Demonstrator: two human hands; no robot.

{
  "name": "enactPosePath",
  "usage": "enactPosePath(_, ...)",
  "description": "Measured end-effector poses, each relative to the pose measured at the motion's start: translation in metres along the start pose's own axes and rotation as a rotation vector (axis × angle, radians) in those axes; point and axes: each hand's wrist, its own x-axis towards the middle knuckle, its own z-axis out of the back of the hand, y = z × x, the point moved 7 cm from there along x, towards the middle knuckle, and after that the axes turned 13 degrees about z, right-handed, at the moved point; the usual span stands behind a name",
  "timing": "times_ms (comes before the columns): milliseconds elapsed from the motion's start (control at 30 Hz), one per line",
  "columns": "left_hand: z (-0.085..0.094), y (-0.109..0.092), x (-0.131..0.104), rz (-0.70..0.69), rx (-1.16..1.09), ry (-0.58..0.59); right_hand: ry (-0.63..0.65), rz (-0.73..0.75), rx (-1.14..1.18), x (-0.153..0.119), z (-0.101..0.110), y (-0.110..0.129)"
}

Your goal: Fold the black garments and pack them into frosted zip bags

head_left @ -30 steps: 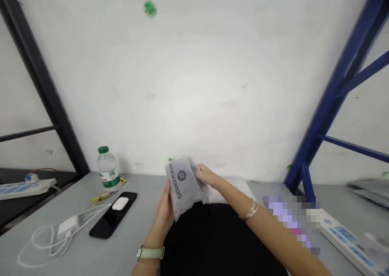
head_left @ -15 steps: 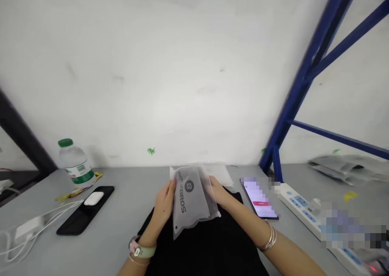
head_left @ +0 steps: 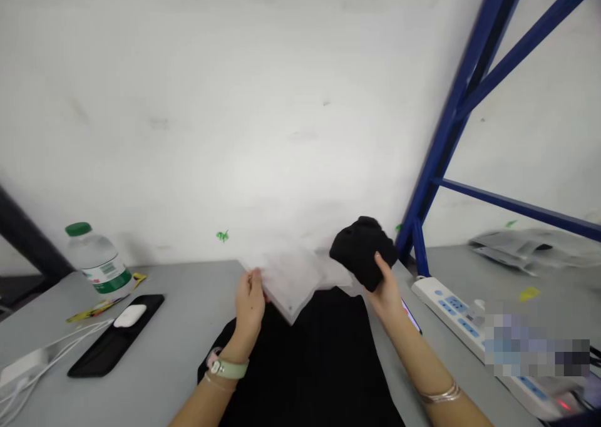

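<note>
My left hand (head_left: 250,302) pinches the edge of a frosted plastic zip bag (head_left: 292,282), which hangs tilted over a black cloth (head_left: 314,364). My right hand (head_left: 387,298) grips a folded bundle of black fabric (head_left: 362,252), raised to the right of the bag with the thumb across its near side. What the bundle is when unfolded cannot be seen. The black cloth lies spread between my forearms and runs out of view at the bottom. Partly hidden behind my right forearm is a phone with a lit screen (head_left: 411,316).
On the left are a water bottle (head_left: 101,264), a dark phone (head_left: 106,349) with a white earbud case (head_left: 130,315) on it, and a charger with white cables (head_left: 35,367). To the right lie a power strip (head_left: 469,327), a blue metal frame (head_left: 436,139) and more plastic bags (head_left: 530,250).
My right hand has come away from the bag and moved right, now with the black fabric bundle in it. The bag has turned and its printed lettering no longer shows.
</note>
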Motion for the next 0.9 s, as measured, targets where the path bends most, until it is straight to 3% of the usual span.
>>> enactPosePath(100,-0.045,0.012,0.001,0.173,-0.172,0.08,-0.058,0.054,0.063,0.012,0.009,0.021)
enactPosePath(233,-0.101,0.028,-0.01,0.42,-0.295,0.205,-0.164,0.045,0.049,0.017,0.023,0.029)
enactPosePath(300,-0.113,0.033,-0.02,0.554,-0.305,0.29,-0.157,0.05,0.036,0.018,0.024,0.031)
enactPosePath(400,-0.11,0.034,-0.04,0.717,-0.269,0.446,-0.109,0.077,0.034,0.019,0.023,0.036)
enactPosePath(433,-0.107,0.03,-0.045,0.684,-0.189,0.514,-0.114,0.076,0.031,0.019,0.024,0.038)
enactPosePath(500,-0.105,0.014,-0.047,0.411,0.107,0.619,-0.161,0.054,0.025,0.019,0.028,0.039)
enactPosePath(567,-0.109,0.001,-0.045,0.071,0.395,0.616,-0.22,0.025,0.041,0.019,0.034,0.039)
enactPosePath(633,-0.12,0.0,-0.035,-0.116,0.553,0.547,-0.243,-0.002,0.08,0.018,0.037,0.038)
enactPosePath(800,-0.156,0.028,0.004,-0.252,0.846,0.55,-0.162,-0.083,0.051,0.015,0.034,0.033)
enactPosePath(900,-0.165,0.036,0.021,-0.282,0.942,0.592,-0.065,-0.099,0.003,0.011,0.028,0.027)
